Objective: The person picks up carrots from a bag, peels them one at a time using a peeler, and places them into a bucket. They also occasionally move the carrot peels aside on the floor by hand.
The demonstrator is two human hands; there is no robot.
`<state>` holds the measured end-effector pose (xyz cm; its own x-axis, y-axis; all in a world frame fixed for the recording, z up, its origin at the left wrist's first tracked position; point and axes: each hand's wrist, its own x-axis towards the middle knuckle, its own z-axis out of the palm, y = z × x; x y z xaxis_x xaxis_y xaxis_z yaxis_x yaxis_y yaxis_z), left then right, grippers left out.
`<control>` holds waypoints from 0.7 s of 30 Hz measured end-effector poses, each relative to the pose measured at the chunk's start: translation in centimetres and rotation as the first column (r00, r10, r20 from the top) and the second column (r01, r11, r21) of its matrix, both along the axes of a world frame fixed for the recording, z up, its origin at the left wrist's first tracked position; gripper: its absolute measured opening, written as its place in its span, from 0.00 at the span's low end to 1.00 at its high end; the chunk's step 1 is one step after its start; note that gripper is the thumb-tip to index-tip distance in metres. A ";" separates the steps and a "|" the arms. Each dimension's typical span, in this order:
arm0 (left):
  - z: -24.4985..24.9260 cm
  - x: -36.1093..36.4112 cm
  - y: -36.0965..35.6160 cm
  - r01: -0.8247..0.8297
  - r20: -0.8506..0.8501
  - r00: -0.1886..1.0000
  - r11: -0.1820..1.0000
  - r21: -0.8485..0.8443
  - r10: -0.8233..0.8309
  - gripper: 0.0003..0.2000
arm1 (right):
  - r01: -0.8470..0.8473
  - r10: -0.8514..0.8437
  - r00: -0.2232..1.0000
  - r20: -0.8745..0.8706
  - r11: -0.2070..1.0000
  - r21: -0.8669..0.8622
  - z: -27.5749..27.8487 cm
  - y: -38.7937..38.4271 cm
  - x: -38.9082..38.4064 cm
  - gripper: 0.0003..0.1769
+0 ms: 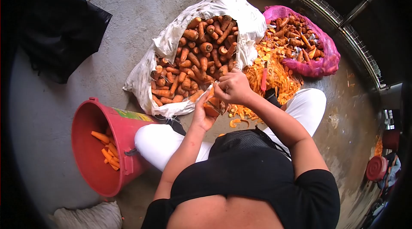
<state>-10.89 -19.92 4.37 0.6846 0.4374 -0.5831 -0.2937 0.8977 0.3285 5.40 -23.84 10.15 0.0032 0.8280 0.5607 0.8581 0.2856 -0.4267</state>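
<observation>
My left hand is closed around a carrot, held over the gap between my knees. Just above it, my right hand is bent in a tight grip beside the carrot's upper end; whatever lies inside those fingers is hidden. Beyond both hands, a white sack lies open, filled with unpeeled carrots. To its right spreads a heap of orange carrot peelings and cut ends. A red handle sticks up from that heap.
At my left knee a red bucket lies tilted, with peeled carrots inside. A pink mesh sack of carrots and scraps stands at the back right. Black cloth lies far left, a pale sack below. The floor on the right looks wet.
</observation>
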 end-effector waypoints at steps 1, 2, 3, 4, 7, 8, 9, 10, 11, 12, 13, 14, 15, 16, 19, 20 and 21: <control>-0.2 -0.1 0.1 -0.007 0.007 1.000 1.000 -0.014 0.007 0.15 | -0.003 0.003 1.000 -0.006 1.000 0.004 -0.1 0.1 0.0 0.17; -0.3 -0.1 0.2 -0.012 0.006 1.000 1.000 -0.016 0.012 0.15 | -0.007 0.007 1.000 -0.012 1.000 0.007 -0.2 0.1 0.0 0.17; -0.3 -0.1 0.2 -0.018 0.003 1.000 1.000 -0.020 0.018 0.15 | -0.012 0.012 1.000 -0.020 1.000 0.009 -0.3 0.2 0.0 0.17; -0.3 -0.2 0.1 -0.026 0.000 1.000 0.999 -0.025 0.026 0.16 | -0.018 0.018 1.000 -0.009 1.000 0.008 -0.4 0.3 -0.1 0.17; 0.4 -0.1 -0.3 -0.057 -0.005 0.998 0.995 -0.087 0.057 0.17 | 0.008 -0.008 1.000 0.009 1.000 -0.030 -1.3 0.7 0.3 0.18; 0.5 -0.4 -0.4 0.005 -0.005 1.000 0.998 -0.056 -0.006 0.18 | 0.046 -0.046 0.999 0.004 0.997 -0.066 -2.1 1.0 0.9 0.18; 0.7 -1.0 -0.5 0.068 -0.006 0.998 0.997 -0.024 -0.069 0.18 | 0.084 -0.085 0.996 0.000 0.991 -0.102 -2.4 1.3 1.8 0.18; 1.5 -1.2 -0.6 0.132 -0.010 0.991 0.991 0.010 -0.132 0.19 | 0.162 -0.163 0.986 0.019 0.950 -0.267 -2.3 1.5 3.2 0.21; 2.3 -1.0 -1.1 0.115 -0.066 0.992 0.992 0.046 -0.112 0.21 | 0.214 -0.182 0.970 0.162 0.954 -0.212 -3.4 2.0 4.8 0.21; 2.3 -1.0 -1.0 0.133 -0.023 0.991 0.990 0.049 -0.132 0.22 | 0.258 -0.204 0.932 0.300 0.954 -0.152 -5.0 2.4 6.3 0.21; 2.3 -1.0 -1.0 0.150 0.021 0.988 0.987 0.053 -0.151 0.22 | 0.359 -0.276 0.903 0.328 0.905 -0.229 -6.4 2.4 7.7 0.23; 2.3 -0.9 -0.9 0.168 0.066 0.983 0.984 0.062 -0.172 0.22 | 0.457 -0.344 0.866 0.362 0.839 -0.295 -7.1 2.3 8.7 0.24; 2.3 -0.8 -0.7 0.142 0.062 0.988 0.989 0.044 -0.144 0.22 | 0.613 -0.457 0.779 0.428 0.697 -0.372 -6.2 2.1 8.9 0.27; 2.3 -0.6 -0.5 0.111 0.061 0.992 0.993 0.026 -0.113 0.22 | 0.622 -0.515 0.783 0.349 0.656 -0.428 -6.0 1.9 9.3 0.28; 1.9 -0.3 0.2 0.100 0.082 0.991 0.994 0.032 -0.102 0.23 | 0.652 -0.641 0.746 0.180 0.648 -0.393 -5.8 1.2 8.8 0.26; 1.7 -0.3 0.4 0.113 0.093 0.989 0.993 0.047 -0.117 0.22 | 0.558 -0.601 0.796 0.070 0.685 -0.470 -4.6 0.7 8.2 0.26; 1.5 -0.1 0.4 0.116 0.120 0.985 0.992 0.057 -0.123 0.23 | 0.452 -0.558 0.828 -0.046 0.715 -0.533 -3.6 0.3 7.2 0.26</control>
<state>-11.00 -19.47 5.89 0.7990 0.3744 -0.4705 -0.2264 0.9122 0.3414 12.65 -23.51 6.57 0.5626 0.8261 0.0325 0.6989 -0.4542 -0.5526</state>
